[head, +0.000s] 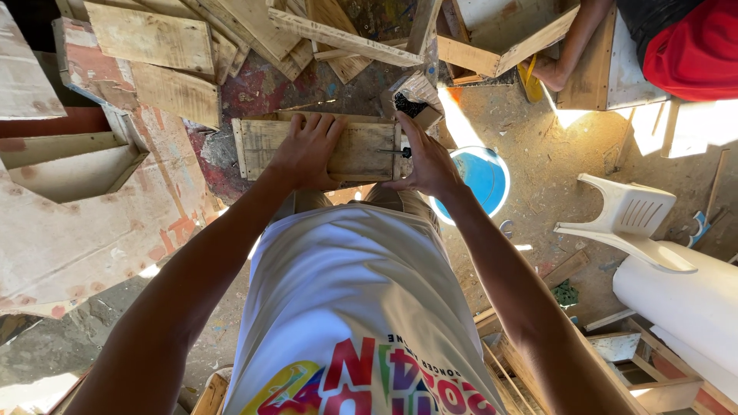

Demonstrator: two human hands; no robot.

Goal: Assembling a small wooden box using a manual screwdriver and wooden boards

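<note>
Two hands at a small wooden box on the workbench.

The wooden box (319, 148) lies on the paint-stained bench (261, 88), close to the body. The left hand (307, 150) presses flat, fingers together, on its panel; the right hand (427, 161) pinches a dark nail (394, 152) at its right end.

Hard daylight is coming in from the right, burning out patches of the sandy floor (584, 146) and the white pipe (684, 296). The left side is sitting in softer shade. Wide-angle distortion is bending the forearms and frame edges. Focus is holding sharp at centre; the white shirt (354, 300) is glaring slightly.
</note>
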